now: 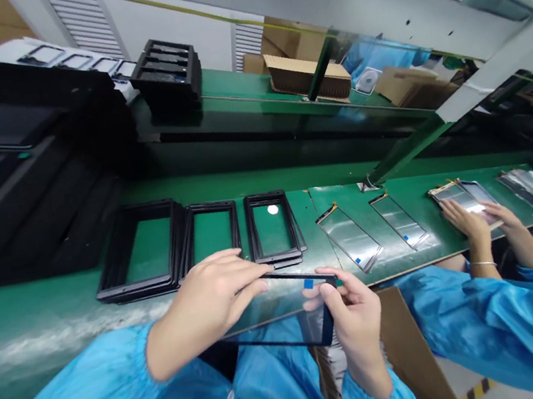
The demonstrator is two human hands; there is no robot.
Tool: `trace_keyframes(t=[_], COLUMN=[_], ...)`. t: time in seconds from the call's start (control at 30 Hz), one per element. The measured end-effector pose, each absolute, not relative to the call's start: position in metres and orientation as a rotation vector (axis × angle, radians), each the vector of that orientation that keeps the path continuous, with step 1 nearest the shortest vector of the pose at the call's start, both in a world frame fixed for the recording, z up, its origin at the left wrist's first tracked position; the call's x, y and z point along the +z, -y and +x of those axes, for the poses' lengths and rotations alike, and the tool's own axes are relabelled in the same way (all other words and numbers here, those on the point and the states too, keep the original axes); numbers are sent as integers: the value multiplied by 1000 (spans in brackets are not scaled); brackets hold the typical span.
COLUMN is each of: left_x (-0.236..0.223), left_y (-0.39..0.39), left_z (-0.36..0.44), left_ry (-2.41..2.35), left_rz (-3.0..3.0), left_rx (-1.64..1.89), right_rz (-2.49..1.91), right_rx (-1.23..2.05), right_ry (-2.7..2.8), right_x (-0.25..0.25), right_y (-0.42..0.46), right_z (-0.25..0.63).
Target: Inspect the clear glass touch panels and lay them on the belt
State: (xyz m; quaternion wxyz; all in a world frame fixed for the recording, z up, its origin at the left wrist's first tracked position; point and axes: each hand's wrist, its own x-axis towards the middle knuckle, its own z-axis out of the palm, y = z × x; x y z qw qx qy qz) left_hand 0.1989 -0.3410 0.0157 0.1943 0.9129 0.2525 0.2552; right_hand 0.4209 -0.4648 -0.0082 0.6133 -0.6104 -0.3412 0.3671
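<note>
A clear glass screen panel [285, 318] with a black border and a small blue tab is held tilted over the table's front edge. My left hand [211, 296] is closed at its far left edge, fingertips together on the black border. My right hand [351, 301] pinches the right end near the blue tab, thumb on top and fingers partly seen through the glass. Just beyond my hands stand a large stack of black frames [108, 288], a middle stack [207, 207] and a right-hand stack [278, 256]. The panel's left end is partly hidden by my left hand.
Two clear panels with blue tabs, a nearer panel [351, 237] and a farther panel [398, 220], lie to the right. Beyond them, a co-worker's hands [470, 224] touch stacked panels. Black trays [91, 180] pile high at left. A shelf post [406, 154] rises behind.
</note>
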Motion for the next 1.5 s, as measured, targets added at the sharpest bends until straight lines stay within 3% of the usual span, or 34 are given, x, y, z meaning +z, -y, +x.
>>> trace_keyframes(t=[0.3,0.47,0.7,1.07,1.2,1.3,1.4,1.5], left_x=[20,19,10,2,14,26,30,27], left_y=[353,355,364,370,362,356,356,360], left_z=[211,220,220,210,207,208,207,204], left_ry=[-660,-819,-960,-1005,-967,-790,-793,-952], left_rz=[2575,1981,1252,1242,1777,2072,1803,1376], left_rx=[536,470,628,630,609,375,267,455], right_rz=[-1377,-1238,-1255,-1309,-1359,-1329,-1228,-1295], right_rx=[1010,1237,1058,954,1000,1115,1111,919], right_ry=[828,733,663,827,1060,1254,1027,810], right_x=[-13,-21,-33,-10,-2,4,0,-17], right_y=[462,452,445,450,445,438,438,448], right_z=[417,416,425,419,414,413,432,463])
